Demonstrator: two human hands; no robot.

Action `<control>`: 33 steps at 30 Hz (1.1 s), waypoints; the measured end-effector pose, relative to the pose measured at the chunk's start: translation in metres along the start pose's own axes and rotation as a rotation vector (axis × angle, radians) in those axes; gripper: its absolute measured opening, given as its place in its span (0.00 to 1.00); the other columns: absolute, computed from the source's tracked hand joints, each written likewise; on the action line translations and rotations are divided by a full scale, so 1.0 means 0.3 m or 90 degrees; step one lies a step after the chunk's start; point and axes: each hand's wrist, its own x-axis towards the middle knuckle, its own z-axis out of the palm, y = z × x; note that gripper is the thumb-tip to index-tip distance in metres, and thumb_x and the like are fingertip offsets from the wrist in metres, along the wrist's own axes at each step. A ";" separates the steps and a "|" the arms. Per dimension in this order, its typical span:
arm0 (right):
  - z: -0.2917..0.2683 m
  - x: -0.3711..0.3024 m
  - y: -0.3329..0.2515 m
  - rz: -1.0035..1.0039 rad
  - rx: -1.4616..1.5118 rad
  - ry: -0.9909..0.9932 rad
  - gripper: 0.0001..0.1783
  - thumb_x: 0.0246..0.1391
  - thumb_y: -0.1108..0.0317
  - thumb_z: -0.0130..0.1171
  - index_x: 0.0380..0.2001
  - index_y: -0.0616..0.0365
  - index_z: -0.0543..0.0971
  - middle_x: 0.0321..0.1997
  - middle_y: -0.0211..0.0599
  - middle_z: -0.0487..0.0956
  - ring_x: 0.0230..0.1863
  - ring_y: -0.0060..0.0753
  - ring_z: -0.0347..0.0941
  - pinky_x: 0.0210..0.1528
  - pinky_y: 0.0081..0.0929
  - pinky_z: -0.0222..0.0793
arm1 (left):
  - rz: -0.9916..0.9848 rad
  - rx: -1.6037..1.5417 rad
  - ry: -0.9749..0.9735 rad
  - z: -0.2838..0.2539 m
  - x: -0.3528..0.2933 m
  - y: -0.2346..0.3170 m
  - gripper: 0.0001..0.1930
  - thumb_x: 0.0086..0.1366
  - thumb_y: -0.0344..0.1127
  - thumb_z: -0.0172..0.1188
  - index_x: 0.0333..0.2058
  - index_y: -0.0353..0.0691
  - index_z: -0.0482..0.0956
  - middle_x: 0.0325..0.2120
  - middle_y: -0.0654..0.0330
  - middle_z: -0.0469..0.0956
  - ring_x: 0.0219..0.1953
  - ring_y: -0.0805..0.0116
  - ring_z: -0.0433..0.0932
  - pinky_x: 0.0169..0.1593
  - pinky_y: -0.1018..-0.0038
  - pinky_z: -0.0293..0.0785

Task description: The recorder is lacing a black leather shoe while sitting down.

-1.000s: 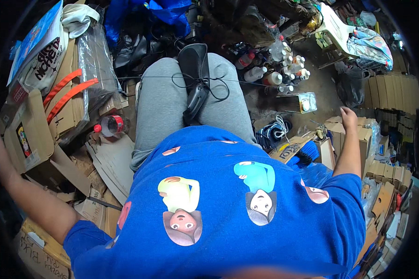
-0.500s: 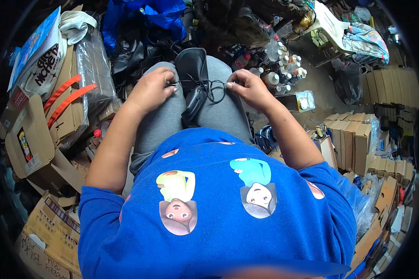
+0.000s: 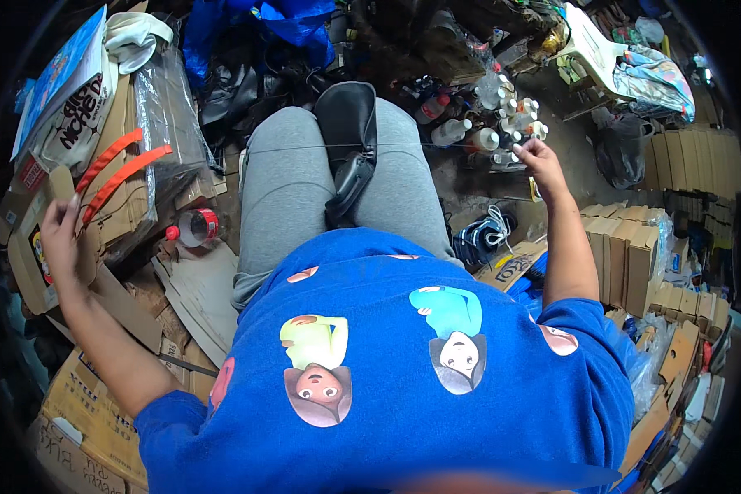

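Note:
A black leather shoe piece (image 3: 346,119), with its rounded part (image 3: 354,174) bent toward me, is clamped between my grey-trousered knees. A thin black thread (image 3: 424,146) stretches out from it to both sides. Out to the right, my right hand (image 3: 542,167) is closed in a pinch on that thread, near the bottles. My left hand (image 3: 64,239) is far out to the left, over the cardboard, its fingers closed around the thread's other end. The thread's course close to the left hand is too fine to follow.
Several bottles (image 3: 486,138) stand beyond my right hand. Orange strips (image 3: 128,185) lie on cardboard at the left, near a red-capped clear bottle (image 3: 196,227). A sneaker (image 3: 482,240) with white laces rests right of my thigh. Stacked boxes (image 3: 626,247) line the right; a white chair (image 3: 589,45) stands behind.
Both hands have swung apart from beside the shoe piece, the left far left and the right out to the right. The loose loops of thread have been drawn out straight.

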 end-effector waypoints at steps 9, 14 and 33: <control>0.187 -0.018 -0.256 -0.087 -0.019 -0.118 0.14 0.58 0.66 0.56 0.47 0.56 0.79 0.37 0.24 0.77 0.34 0.15 0.68 0.35 0.17 0.65 | 0.289 -0.205 -0.047 0.605 -0.148 0.521 0.14 0.62 0.30 0.58 0.48 0.38 0.78 0.46 0.57 0.78 0.50 0.68 0.73 0.54 0.70 0.68; 0.474 -0.007 -0.520 -0.324 -0.150 -0.251 0.07 0.48 0.74 0.64 0.33 0.59 0.80 0.33 0.29 0.77 0.35 0.20 0.72 0.40 0.21 0.69 | 0.542 -0.046 -0.341 0.986 -0.181 0.683 0.27 0.50 0.34 0.68 0.52 0.44 0.74 0.57 0.54 0.69 0.58 0.57 0.69 0.60 0.65 0.64; 0.563 0.001 -0.488 -0.466 -0.143 -0.279 0.09 0.44 0.75 0.64 0.32 0.52 0.83 0.30 0.31 0.74 0.34 0.29 0.74 0.39 0.25 0.70 | 0.255 -0.092 -0.810 1.101 -0.062 0.715 0.16 0.52 0.32 0.67 0.40 0.32 0.80 0.34 0.60 0.80 0.39 0.72 0.76 0.49 0.75 0.69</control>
